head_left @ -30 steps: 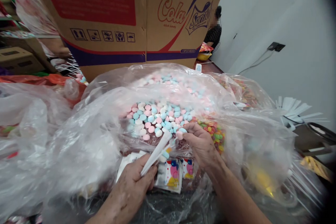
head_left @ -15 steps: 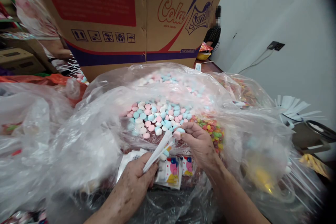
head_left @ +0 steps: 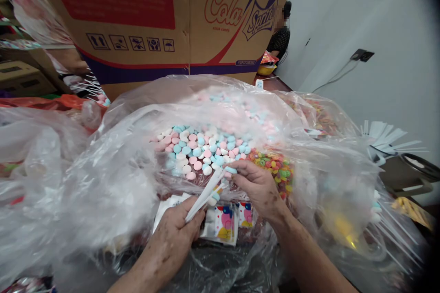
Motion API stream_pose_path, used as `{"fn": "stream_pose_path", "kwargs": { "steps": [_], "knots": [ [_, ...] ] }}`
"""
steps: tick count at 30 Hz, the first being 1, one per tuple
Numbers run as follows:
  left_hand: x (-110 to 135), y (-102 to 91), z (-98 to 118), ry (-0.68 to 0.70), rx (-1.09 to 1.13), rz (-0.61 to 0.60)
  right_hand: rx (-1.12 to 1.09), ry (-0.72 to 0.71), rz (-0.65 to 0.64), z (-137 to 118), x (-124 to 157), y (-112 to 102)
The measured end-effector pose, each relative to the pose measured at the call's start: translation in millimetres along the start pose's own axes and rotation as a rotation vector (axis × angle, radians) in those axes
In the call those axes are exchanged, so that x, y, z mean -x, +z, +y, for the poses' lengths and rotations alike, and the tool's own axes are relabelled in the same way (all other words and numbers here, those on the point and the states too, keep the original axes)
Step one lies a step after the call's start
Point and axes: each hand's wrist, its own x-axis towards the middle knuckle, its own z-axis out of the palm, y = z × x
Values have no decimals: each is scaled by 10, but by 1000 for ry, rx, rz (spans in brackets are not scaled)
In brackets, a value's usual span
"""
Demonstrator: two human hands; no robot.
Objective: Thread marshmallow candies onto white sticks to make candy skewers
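Observation:
My left hand [head_left: 175, 224] is closed around a bundle of thin white sticks [head_left: 205, 193] that slants up to the right. Blue, white and yellow-orange candies [head_left: 214, 197] sit close against the bundle; how they are attached is unclear. My right hand [head_left: 257, 185] pinches a blue and a pink candy [head_left: 230, 170] between thumb and fingers at the sticks' upper end. Just beyond lie many pink, blue and white candies [head_left: 194, 151] in an open clear plastic bag [head_left: 137, 123]. Small ring gummies [head_left: 275, 165] lie behind my right hand. Printed packets [head_left: 224, 224] rest below my hands.
A large cardboard box [head_left: 137, 18] stands behind the bag. White strips [head_left: 385, 137] fan out at right, above candy-tipped sticks [head_left: 395, 233]. Crumpled plastic [head_left: 68, 183] covers the left side. One person [head_left: 280, 41] sits beyond the box; another person's arm [head_left: 72, 59] shows at left.
My right hand has moved slightly left, bringing the pinched candies against the sticks' upper end. My left hand stays nearly in place. The view has shifted a little.

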Motion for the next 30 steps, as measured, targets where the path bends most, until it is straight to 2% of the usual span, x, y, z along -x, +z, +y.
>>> {"fn": "stream_pose_path", "kwargs": {
  "steps": [8, 12, 17, 24, 30],
  "knots": [
    [-27, 77, -31, -19, 53, 40, 112, -107, 44, 105, 34, 27],
    [-27, 103, -70, 8, 73, 93, 74, -91, 46, 181, 66, 68],
    [-38, 107, -48, 3, 97, 146, 138, -144, 104, 180, 155, 147],
    [-40, 149, -72, -2, 201, 218, 166, -163, 56, 89, 281, 285],
    [-62, 157, -140, 24, 171, 252, 261, -238, -62, 83, 338, 341]
  ]
}}
